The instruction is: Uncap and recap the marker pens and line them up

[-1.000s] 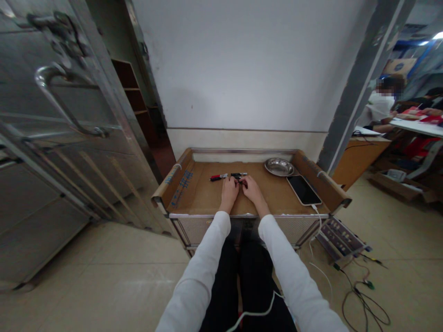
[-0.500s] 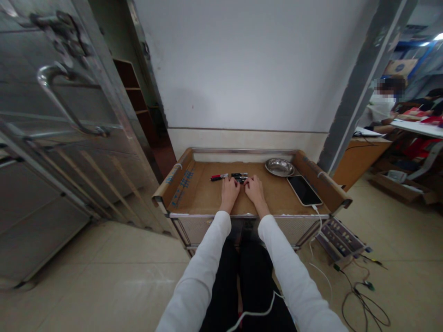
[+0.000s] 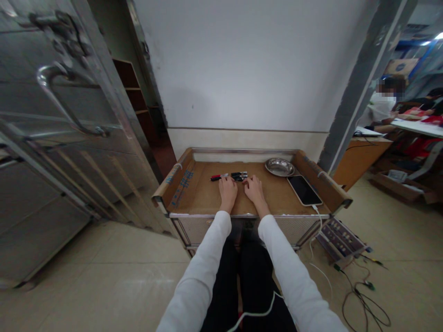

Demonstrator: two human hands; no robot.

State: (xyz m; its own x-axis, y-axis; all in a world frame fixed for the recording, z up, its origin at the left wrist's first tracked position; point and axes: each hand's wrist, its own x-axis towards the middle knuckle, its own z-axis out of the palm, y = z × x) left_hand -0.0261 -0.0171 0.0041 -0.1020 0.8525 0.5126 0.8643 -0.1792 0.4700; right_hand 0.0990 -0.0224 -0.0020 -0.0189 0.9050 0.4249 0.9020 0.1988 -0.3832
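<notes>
Several dark pens [image 3: 239,174] with shiny silvery parts lie side by side on a cardboard-lined cart top [image 3: 204,198]. To their left lie pens with red and black barrels [image 3: 218,177]. My left hand [image 3: 228,191] rests palm down, its fingers stretched forward just in front of the pens, nothing seen in its grasp. Beside the right end of the dark pens is my right hand [image 3: 254,190], fingers extended and slightly bent, fingertips at or touching the pen ends. Part of the pens is hidden by my fingers.
A round metal dish [image 3: 279,167] stands at the back right. In front of it lies a phone [image 3: 304,190] with a white cable. Raised cardboard sides [image 3: 175,177] border the cart. An electrical box [image 3: 341,242] and loose wires are on the floor; a person sits far right.
My left hand has shifted slightly left, its fingers spreading out. The gap between my hands is wider. My right hand has barely moved, and the pens look more evenly gathered.
</notes>
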